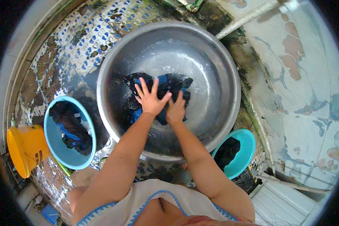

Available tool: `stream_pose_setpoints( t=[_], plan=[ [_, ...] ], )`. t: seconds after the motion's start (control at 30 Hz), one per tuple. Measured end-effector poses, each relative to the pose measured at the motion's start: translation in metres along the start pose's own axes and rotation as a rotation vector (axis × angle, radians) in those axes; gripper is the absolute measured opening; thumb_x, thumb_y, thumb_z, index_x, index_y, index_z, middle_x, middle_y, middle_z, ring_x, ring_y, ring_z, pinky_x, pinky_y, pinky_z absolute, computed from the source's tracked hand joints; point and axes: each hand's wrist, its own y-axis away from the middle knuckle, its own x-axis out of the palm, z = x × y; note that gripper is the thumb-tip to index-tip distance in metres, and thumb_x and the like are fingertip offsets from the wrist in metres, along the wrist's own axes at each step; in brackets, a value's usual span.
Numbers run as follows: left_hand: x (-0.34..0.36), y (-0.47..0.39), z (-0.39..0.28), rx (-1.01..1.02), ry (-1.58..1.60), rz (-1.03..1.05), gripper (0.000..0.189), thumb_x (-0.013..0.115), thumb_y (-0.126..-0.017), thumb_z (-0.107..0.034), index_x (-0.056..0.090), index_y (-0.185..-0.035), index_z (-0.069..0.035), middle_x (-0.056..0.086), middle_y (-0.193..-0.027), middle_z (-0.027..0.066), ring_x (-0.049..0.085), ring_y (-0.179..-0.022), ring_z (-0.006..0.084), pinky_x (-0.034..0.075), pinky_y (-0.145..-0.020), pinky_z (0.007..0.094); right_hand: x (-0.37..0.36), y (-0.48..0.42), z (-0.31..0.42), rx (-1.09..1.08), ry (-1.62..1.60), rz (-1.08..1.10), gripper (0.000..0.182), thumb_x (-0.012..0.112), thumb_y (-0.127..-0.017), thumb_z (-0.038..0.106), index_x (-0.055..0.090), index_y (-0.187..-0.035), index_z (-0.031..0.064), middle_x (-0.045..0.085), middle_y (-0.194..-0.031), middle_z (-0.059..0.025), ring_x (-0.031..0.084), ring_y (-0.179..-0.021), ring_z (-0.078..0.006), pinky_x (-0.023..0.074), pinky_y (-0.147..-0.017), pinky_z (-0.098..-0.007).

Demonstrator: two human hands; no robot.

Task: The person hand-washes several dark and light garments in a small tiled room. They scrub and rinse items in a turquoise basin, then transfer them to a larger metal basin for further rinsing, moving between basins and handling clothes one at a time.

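Note:
A large round metal basin (212, 113) stands on the floor before me with water in it. Wet black and blue cloth (172, 80) lies bunched in its lower left half. My left hand (150, 99) rests on the cloth with its fingers spread, palm down. Just to its right, my right hand (176, 110) presses on the same cloth, fingers pointing away from me and slightly blurred. The left thumb comes close to the right hand's fingers. Neither hand shows a grip around the fabric. Parts of the cloth are hidden beneath both hands.
Left of the basin are a light blue tub (70, 162) holding dark and blue cloth and an orange bucket (31, 144) bearing writing. A turquoise basin (247, 152) with black cloth sits at lower right. A whitish pipe (247, 19) runs behind. The tiled floor (82, 48) looks wet.

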Motion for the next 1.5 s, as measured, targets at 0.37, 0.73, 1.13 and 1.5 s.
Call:
stream_pose_setpoints(
  t=[0.37,0.73,1.13,1.5],
  plan=[
    [0.049,-0.079,0.056,0.358,-0.307,0.269,0.037,0.053,-0.078,-0.042,0.066,-0.091,-0.009,0.062,-0.096,0.0132,0.057,-0.088,0.0331,0.045,-0.076,0.0467,-0.003,-0.083,0.019,-0.086,0.308,0.2,0.033,0.06,-0.069,0.036,0.065,-0.089,0.0103,0.051,-0.107,-0.0209,0.055,-0.096,-0.0347,0.0482,-0.076,-0.0449],
    [-0.007,-0.075,0.033,0.095,0.056,0.485,0.065,0.041,-0.082,-0.06,0.041,-0.131,-0.017,0.026,-0.141,0.0146,0.028,-0.126,0.0355,0.026,-0.101,0.0483,0.003,-0.102,0.0,-0.028,0.123,0.174,0.034,0.057,-0.079,0.027,0.047,-0.104,0.007,0.055,-0.103,-0.0221,0.056,-0.094,-0.0395,0.0461,-0.078,-0.0462],
    [-0.071,0.025,0.057,-0.094,0.541,-0.067,0.063,0.052,-0.083,-0.045,0.04,-0.129,-0.003,0.045,-0.127,0.0199,0.041,-0.12,0.0319,0.03,-0.1,0.0353,-0.173,0.021,0.063,-0.568,-0.104,0.039,0.036,0.055,-0.07,0.004,0.058,-0.106,0.0049,0.051,-0.116,-0.0224,0.055,-0.096,-0.0396,0.0461,-0.082,-0.042],
    [-0.141,0.029,-0.017,0.063,0.826,-0.404,0.052,0.046,-0.087,-0.036,0.041,-0.128,-0.005,0.043,-0.129,0.0167,0.035,-0.123,0.0294,0.024,-0.103,0.0375,-0.32,0.071,0.155,-0.869,-0.353,-0.758,0.032,0.062,-0.073,0.01,0.055,-0.103,0.0022,0.045,-0.121,-0.0222,0.045,-0.113,-0.0349,0.0332,-0.096,-0.0389]
  ],
)
